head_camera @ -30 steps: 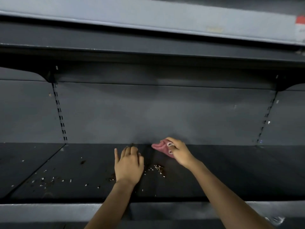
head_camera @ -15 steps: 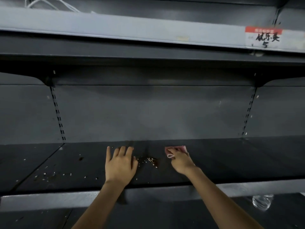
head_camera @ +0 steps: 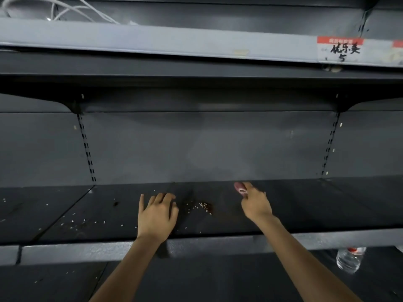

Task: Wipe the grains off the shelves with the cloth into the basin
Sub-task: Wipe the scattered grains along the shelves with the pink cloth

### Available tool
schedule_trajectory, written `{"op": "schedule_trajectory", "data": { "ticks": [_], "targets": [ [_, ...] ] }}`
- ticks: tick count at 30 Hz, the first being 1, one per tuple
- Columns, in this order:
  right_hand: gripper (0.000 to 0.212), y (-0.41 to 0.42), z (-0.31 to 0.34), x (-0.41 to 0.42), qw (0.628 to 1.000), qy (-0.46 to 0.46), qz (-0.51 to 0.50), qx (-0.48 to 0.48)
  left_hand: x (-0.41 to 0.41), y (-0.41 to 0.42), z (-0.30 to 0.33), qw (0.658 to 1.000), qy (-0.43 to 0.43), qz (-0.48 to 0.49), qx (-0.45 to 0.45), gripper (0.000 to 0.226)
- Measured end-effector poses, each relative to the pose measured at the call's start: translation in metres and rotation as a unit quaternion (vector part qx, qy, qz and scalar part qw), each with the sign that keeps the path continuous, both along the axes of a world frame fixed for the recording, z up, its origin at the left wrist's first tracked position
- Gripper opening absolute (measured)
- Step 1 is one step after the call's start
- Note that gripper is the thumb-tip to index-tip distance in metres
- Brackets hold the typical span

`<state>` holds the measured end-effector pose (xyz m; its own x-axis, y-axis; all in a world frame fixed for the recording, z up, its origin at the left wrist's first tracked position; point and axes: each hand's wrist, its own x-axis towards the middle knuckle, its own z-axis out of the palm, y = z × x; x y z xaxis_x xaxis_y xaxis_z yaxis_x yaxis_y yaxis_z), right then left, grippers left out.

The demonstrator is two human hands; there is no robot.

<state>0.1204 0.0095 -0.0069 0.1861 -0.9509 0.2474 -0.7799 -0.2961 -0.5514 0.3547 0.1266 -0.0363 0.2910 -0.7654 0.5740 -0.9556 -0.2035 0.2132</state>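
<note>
Dark grey metal shelf [head_camera: 305, 205] of a store gondola, seen from the head camera, with 2 bare forearms reaching over its pale front lip. The pink cloth [head_camera: 239, 188] lies bunched at the back of the shelf, close to the rear panel and to the right of the main heap of grains [head_camera: 201, 205]; only a small rounded wad of it shows beyond the knuckles, pale pink with a lighter folded edge, so neither its long axis nor its heading can be read. The right hand [head_camera: 255, 203] grips this cloth, its fingers curled round it and pointing toward the rear panel. The left hand [head_camera: 158, 214] rests palm-down on the shelf just left of the heap, fingers loosely spread and slightly bent, holding nothing. The heap is a small cluster of whitish grains mixed with brown specks, lying between the 2 hands and nearer the left one. A second, thinner scatter of grains [head_camera: 85, 221] lies well to the left of the heap, strung out roughly along the shelf's length, with a few single grains farther left still. A dark spot [head_camera: 115, 203] marks the shelf between this scatter and the left hand. On the lip of the shelf above, up and to the right of the heap, is a price label [head_camera: 340, 50] with a red band and handwritten characters over the numeral 5; white cables [head_camera: 54, 7] lie coiled on that upper shelf at far left. A clear plastic bottle [head_camera: 349, 259] stands on the shelf below, to the lower right.
</note>
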Motion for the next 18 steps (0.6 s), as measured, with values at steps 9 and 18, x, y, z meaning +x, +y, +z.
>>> {"op": "schedule_trajectory", "data": {
  "ticks": [9,18],
  "targets": [
    [0.051,0.024,-0.006,0.027,0.996,0.048,0.012,0.080,0.002,0.001,0.001,0.997,0.061,-0.012,0.048,0.027],
    [0.049,0.049,-0.003,0.101,0.993,0.017,0.064,0.100,0.002,0.002,0.001,0.997,0.059,-0.026,0.038,0.027]
  ]
}}
